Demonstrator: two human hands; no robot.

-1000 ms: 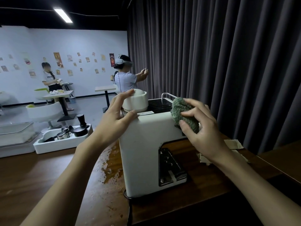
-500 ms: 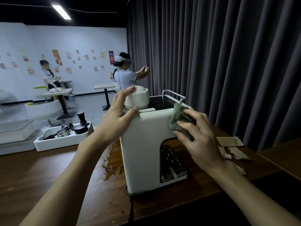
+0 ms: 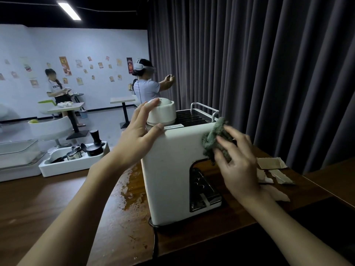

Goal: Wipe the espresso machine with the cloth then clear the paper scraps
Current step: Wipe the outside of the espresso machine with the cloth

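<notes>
A white espresso machine (image 3: pixel 172 169) stands on the wooden table (image 3: pixel 57 198), its side towards me. My left hand (image 3: pixel 138 135) rests on its top left corner, thumb on the edge and fingers stretched onto the round white lid (image 3: pixel 163 112). My right hand (image 3: pixel 238 166) holds a bunched green cloth (image 3: pixel 215 137) against the machine's upper right side, just below the chrome rail. Torn paper scraps (image 3: pixel 270 163) lie on the table to the right of the machine, partly hidden behind my right hand and wrist.
A wet stain (image 3: pixel 132 189) spreads on the table left of the machine. Its black cord (image 3: pixel 155 242) runs off the near edge. A white tray (image 3: pixel 76 166) with a tamper and metal jugs sits at the left. A dark curtain hangs behind; two people stand far back.
My right hand has slid the cloth from the machine's top right corner down onto its side. My left hand stays on the top left corner.
</notes>
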